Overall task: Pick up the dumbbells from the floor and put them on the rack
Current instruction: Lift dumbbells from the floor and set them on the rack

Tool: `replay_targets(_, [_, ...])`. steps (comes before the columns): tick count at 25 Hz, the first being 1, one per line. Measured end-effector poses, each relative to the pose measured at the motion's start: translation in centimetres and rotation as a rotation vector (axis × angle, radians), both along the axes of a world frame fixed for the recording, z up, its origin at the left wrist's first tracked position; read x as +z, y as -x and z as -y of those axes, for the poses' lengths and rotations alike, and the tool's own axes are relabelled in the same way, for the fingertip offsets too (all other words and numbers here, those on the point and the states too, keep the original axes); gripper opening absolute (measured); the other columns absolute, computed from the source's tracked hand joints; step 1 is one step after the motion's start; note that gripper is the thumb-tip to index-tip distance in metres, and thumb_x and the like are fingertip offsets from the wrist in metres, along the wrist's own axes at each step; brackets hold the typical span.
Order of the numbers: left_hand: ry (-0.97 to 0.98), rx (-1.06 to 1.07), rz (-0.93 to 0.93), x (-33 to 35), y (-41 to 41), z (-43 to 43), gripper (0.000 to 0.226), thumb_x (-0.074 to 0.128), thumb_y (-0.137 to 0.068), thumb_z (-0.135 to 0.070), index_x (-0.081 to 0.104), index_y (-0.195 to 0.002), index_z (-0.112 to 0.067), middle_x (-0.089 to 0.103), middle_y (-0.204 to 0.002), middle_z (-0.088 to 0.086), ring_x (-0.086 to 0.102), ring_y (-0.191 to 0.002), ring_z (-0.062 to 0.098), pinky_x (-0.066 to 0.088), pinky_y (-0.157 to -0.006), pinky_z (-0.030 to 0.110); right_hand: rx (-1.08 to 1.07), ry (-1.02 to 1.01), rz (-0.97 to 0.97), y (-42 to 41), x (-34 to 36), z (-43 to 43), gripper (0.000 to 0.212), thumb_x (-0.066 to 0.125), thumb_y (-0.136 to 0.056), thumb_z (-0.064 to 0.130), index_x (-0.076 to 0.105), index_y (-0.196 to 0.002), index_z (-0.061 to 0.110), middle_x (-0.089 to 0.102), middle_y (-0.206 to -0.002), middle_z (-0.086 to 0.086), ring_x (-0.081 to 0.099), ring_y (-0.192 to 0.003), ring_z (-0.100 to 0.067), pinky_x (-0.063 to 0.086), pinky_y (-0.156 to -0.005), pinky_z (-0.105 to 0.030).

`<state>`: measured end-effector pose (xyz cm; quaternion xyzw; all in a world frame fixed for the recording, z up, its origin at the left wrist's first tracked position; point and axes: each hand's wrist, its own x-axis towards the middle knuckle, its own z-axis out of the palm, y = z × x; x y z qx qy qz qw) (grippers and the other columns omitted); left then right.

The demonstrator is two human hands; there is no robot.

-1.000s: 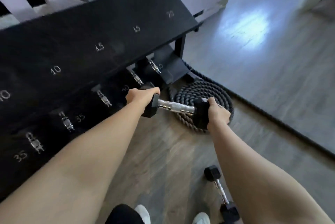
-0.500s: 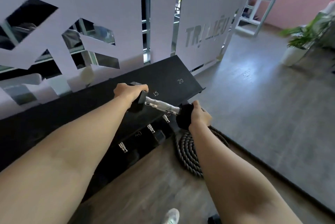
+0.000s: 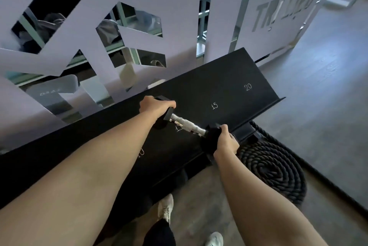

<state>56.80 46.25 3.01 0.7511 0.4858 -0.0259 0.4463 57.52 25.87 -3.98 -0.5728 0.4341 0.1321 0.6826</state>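
Dumbbell with black hexagonal heads and knurled chrome handle [image 3: 187, 127] sits over the black sloped steel rack shelf [image 3: 229, 78], my left hand [image 3: 156, 106] and right hand [image 3: 226, 142] each clamping a head to steady its weight beside the chalked 15 [image 3: 214, 105].

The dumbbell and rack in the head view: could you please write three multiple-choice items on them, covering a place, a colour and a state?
1. Where is the dumbbell?
A. over the top shelf of the rack
B. on the floor
C. on the coiled rope

2. What colour is the shelf?
A. white
B. black
C. red

3. How is the dumbbell held?
A. by one hand at the handle
B. by nobody
C. by the left hand and the right hand, one at each head

Key: 1 A, it sits above the shelf left of the 15 mark; 2 B, the shelf is black with white numbers; 3 C, each hand wraps one head and the metal handle is bare.
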Motion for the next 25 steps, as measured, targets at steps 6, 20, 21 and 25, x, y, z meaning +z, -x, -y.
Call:
replay_targets(6, [-0.044,-0.155,-0.144,-6.8,-6.4,-8.5,0.072,0.084,-0.063,-0.041,0.059,-0.125,-0.014,0.056,-0.118,0.006,0.051,-0.088,0.021,0.042,-0.056,0.029,-0.117,-0.057,-0.19,-3.2,-8.7,-8.6,0.028,0.073,-0.066,0.044,0.071,-0.083,0.022,0.063,-0.09,0.003,0.064,-0.097,-0.027,0.058,-0.09,-0.048])
replay_targets(20, [-0.091,-0.285,-0.238,-13.6,-11.3,-10.5,0.082,0.084,-0.066,-0.041,0.051,-0.137,-0.014,0.055,-0.131,0.008,0.055,-0.117,0.028,0.046,-0.076,0.032,-0.064,-0.02,-0.289,-6.8,-13.1,-10.9,0.029,0.063,-0.069,0.037,0.064,-0.084,0.012,0.064,-0.087,-0.005,0.065,-0.094,-0.032,0.057,-0.091,-0.047])
replay_targets(21, [-0.078,-0.282,-0.237,-13.8,-11.2,-10.4,0.085,0.084,-0.067,-0.04,0.049,-0.139,-0.015,0.053,-0.134,0.008,0.053,-0.12,0.029,0.046,-0.081,0.034,-0.07,-0.012,-0.289,-6.9,-12.8,-11.0,0.026,0.063,-0.072,0.033,0.063,-0.085,0.01,0.063,-0.084,-0.005,0.065,-0.091,-0.032,0.057,-0.089,-0.045])
replay_targets(25, [-0.016,-0.245,-0.241,-13.8,-10.6,-9.5,0.093,0.084,-0.069,-0.041,0.041,-0.146,-0.014,0.048,-0.144,0.008,0.05,-0.127,0.031,0.046,-0.094,0.038,-0.107,-0.005,-0.273,-7.9,-11.3,-10.2,0.025,0.059,-0.076,0.031,0.062,-0.086,0.008,0.062,-0.085,-0.004,0.063,-0.088,-0.031,0.056,-0.088,-0.043])
